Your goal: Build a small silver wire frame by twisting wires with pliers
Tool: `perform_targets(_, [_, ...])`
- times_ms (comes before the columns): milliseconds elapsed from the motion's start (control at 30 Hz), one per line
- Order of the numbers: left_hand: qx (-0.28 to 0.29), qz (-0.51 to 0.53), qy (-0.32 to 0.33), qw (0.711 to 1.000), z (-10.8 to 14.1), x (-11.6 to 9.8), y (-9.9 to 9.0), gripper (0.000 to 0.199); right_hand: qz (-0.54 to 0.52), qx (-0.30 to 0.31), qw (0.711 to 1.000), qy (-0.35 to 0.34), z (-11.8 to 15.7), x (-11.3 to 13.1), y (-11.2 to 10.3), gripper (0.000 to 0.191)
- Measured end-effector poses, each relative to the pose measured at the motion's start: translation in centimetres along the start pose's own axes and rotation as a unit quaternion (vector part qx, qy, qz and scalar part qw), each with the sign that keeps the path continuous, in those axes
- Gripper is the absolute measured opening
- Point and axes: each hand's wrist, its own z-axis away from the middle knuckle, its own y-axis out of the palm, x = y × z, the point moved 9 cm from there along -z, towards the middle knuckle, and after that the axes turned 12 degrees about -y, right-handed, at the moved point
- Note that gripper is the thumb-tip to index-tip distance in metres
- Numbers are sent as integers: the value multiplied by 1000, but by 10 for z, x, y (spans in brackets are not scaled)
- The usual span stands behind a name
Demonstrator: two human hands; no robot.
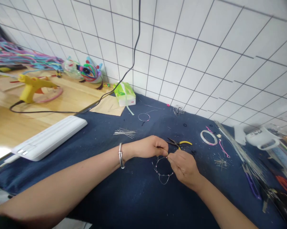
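Note:
Over the dark blue cloth, my left hand and my right hand meet fingertip to fingertip. Both pinch the top of a beaded wire ring, which hangs below the fingers. Small pink beads dot the ring, and thin wire loops stick out from its edge. The exact spot they grip is hidden by the fingers. Just behind my right hand lie yellow-handled pliers, partly covered by it. A silver bracelet circles my left wrist.
Left stand a white power strip and a yellow glue gun. Behind are a tissue pack, cut wires and another wire ring. Rightward lie a white tape roll, long wires, purple-handled pliers and a mug.

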Motion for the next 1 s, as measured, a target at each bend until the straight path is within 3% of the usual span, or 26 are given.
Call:
perform_targets(100, [6, -4, 12, 1000, 0, -1, 0, 16, -7, 4, 1000, 8, 1, -1, 2, 18])
perform_targets(200, [-9, -72, 71, 995, 3, -13, 0, 16, -12, 4, 1000, 17, 2, -3, 5, 18])
perform_targets(300, [-36, -124, 90, 988, 4, -17, -1, 17, -13, -5, 1000, 17, 2, -2, 4, 17])
perform_targets(467, [-52, -131, 122, 982, 7, -23, -1, 18, -70, -18, 993, 92, 3, -12, 2, 17])
perform_targets(700, [-79, -96, 32, 992, 0, -7, -4, 18, 33, -18, 999, 3, 3, -2, -1, 18])
perform_targets(1000, [-57, -5, -90, 994, -4, 25, 1, 17, 139, 32, 986, -87, 4, 7, 5, 19])
